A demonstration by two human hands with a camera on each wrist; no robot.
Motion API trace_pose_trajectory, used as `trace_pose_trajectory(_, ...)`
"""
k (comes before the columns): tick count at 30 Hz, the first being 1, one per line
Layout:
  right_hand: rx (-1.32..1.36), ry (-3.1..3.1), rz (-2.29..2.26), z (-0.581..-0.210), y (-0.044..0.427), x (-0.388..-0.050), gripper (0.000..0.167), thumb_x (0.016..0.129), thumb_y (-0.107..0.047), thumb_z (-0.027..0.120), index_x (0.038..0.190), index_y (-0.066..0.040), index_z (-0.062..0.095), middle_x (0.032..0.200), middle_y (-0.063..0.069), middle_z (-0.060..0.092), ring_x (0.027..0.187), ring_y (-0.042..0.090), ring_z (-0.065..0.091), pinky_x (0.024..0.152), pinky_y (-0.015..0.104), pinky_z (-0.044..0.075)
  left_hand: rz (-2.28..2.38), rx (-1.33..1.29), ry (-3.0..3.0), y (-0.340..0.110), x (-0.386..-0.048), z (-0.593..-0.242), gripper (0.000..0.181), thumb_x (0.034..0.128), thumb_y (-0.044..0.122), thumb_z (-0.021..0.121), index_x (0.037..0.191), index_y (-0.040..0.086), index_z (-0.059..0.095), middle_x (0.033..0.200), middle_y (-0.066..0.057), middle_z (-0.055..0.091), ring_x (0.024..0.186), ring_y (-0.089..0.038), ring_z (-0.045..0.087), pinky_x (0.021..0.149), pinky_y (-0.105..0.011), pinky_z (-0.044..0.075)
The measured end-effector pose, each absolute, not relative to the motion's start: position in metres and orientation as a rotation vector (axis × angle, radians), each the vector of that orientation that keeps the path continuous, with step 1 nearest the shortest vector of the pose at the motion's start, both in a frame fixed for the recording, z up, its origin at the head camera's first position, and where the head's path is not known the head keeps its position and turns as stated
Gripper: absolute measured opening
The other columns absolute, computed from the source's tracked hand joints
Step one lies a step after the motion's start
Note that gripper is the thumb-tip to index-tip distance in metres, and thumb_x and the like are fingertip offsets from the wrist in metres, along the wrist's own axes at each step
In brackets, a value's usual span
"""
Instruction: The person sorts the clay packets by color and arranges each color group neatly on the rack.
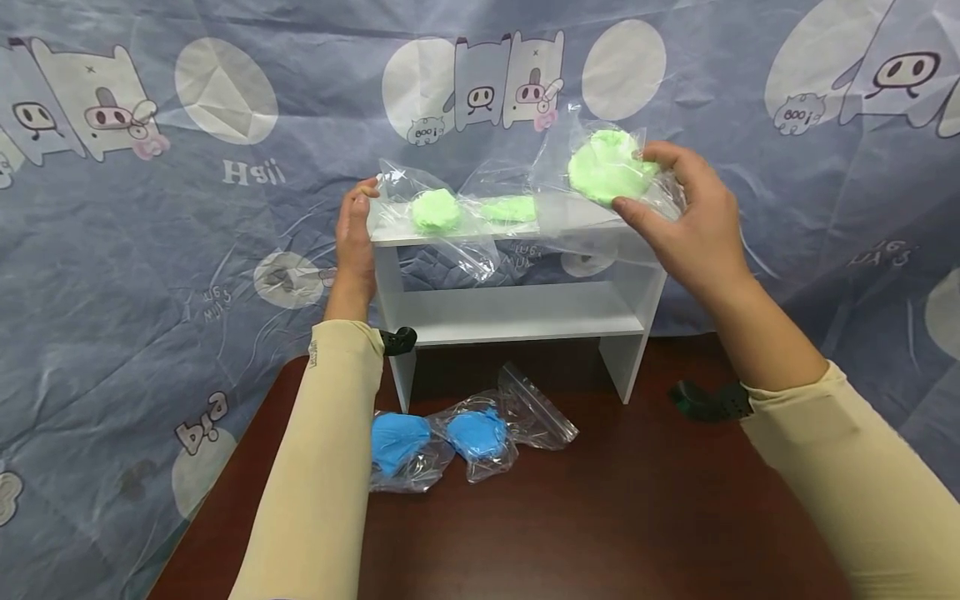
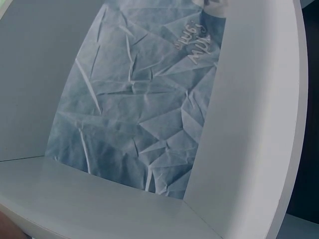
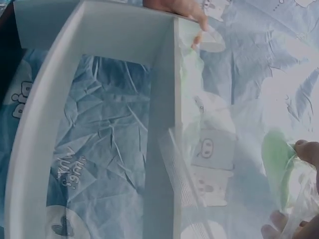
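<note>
My right hand (image 1: 701, 212) pinches a clear zip bag holding a flattened light-green lump of clay-like material (image 1: 609, 167), raised above the right end of a white shelf (image 1: 525, 312). In the right wrist view, that green lump (image 3: 277, 157) sits between thumb and fingers. My left hand (image 1: 354, 237) rests against the shelf's top left corner, fingers extended upward beside a bagged green lump (image 1: 437, 211). A flatter bagged green piece (image 1: 510, 208) lies on the shelf top to its right. The left wrist view shows mainly the shelf's inside (image 2: 249, 109).
Two bagged blue lumps, one on the left (image 1: 399, 440) and one on the right (image 1: 478, 433), lie on the dark brown table (image 1: 600, 517) before the shelf. A patterned grey-blue cloth (image 1: 300, 100) hangs behind. The shelf has one lower board (image 1: 525, 315).
</note>
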State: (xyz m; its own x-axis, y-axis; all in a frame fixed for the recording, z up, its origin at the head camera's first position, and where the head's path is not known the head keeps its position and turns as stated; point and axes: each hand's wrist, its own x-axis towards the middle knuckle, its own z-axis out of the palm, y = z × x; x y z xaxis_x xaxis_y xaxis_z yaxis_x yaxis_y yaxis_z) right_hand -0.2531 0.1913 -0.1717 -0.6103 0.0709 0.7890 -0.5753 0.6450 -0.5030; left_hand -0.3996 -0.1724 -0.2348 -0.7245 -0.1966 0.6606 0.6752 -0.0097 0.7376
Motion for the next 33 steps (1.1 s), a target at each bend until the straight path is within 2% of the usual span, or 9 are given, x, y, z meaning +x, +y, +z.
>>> trace_pose_trajectory(6, 0.411, -1.971, 0.977, -0.158, 0.188, -0.261, 0.049, 0.084, -0.014, 0.077, 0.129, -0.005, 0.062, 0.136, 0.008, 0.062, 0.125, 0.016, 0.054, 0.108, 0.027, 0.039, -1.79, -0.487, -1.662, -0.173, -0.398, -0.233, 0.027, 0.1, 0.034, 0.039, 0.107, 0.016, 0.057, 0.15, 0.0, 0.051, 0.144, -0.011, 0.035, 0.119, -0.029, 0.018)
trace_pose_trajectory(11, 0.391, -1.97, 0.978, -0.148, 0.186, -0.267, 0.049, 0.085, -0.017, 0.077, 0.131, -0.008, 0.061, 0.138, 0.006, 0.061, 0.13, 0.015, 0.052, 0.112, 0.027, 0.036, -1.78, -0.491, -1.668, -0.174, -0.397, -0.233, 0.031, 0.0999, 0.034, 0.039, 0.11, 0.01, 0.056, 0.15, 0.0, 0.051, 0.144, -0.011, 0.035, 0.119, -0.029, 0.018)
trace_pose_trajectory(15, 0.377, -1.935, 0.99, -0.141, 0.19, -0.272, 0.049, 0.085, -0.015, 0.077, 0.13, -0.006, 0.061, 0.136, 0.008, 0.061, 0.128, 0.016, 0.051, 0.111, 0.027, 0.035, -1.773, -0.494, -1.658, -0.173, -0.398, -0.235, 0.028, 0.0997, 0.035, 0.04, 0.107, 0.014, 0.057, 0.148, 0.0, 0.052, 0.143, -0.01, 0.036, 0.118, -0.029, 0.019)
trace_pose_trajectory(18, 0.37, -1.872, 0.998, -0.134, 0.194, -0.276, 0.046, 0.083, -0.014, 0.077, 0.127, -0.008, 0.064, 0.129, 0.002, 0.063, 0.124, 0.013, 0.052, 0.11, 0.026, 0.036, -1.775, -0.494, -1.658, -0.172, -0.397, -0.235, 0.024, 0.0996, 0.035, 0.04, 0.104, 0.019, 0.057, 0.148, 0.0, 0.052, 0.142, -0.01, 0.037, 0.119, -0.029, 0.019)
trace_pose_trajectory(22, 0.328, -1.807, 0.999, -0.125, 0.198, -0.278, 0.044, 0.083, -0.015, 0.077, 0.125, -0.012, 0.065, 0.124, -0.011, 0.06, 0.123, 0.006, 0.05, 0.11, 0.022, 0.034, -1.779, -0.485, -1.668, -0.172, -0.396, -0.232, 0.027, 0.0996, 0.035, 0.04, 0.107, 0.016, 0.057, 0.149, 0.001, 0.052, 0.143, -0.01, 0.036, 0.119, -0.03, 0.018)
trace_pose_trajectory(29, 0.284, -1.77, 0.931, -0.119, 0.201, -0.28, 0.043, 0.084, -0.018, 0.074, 0.126, -0.012, 0.064, 0.139, -0.004, 0.054, 0.132, 0.004, 0.044, 0.112, 0.019, 0.031, -1.799, -0.493, -1.662, -0.171, -0.398, -0.23, 0.023, 0.0998, 0.035, 0.04, 0.104, 0.021, 0.058, 0.151, 0.0, 0.05, 0.144, -0.011, 0.035, 0.119, -0.029, 0.018)
trace_pose_trajectory(33, 0.28, -1.794, 0.874, -0.123, 0.201, -0.287, 0.044, 0.085, -0.02, 0.075, 0.127, -0.01, 0.063, 0.141, -0.001, 0.053, 0.134, 0.003, 0.042, 0.114, 0.018, 0.028, -1.796, -0.477, -1.673, -0.171, -0.397, -0.232, 0.027, 0.0993, 0.035, 0.039, 0.107, 0.016, 0.057, 0.151, 0.001, 0.05, 0.144, -0.011, 0.034, 0.119, -0.03, 0.018)
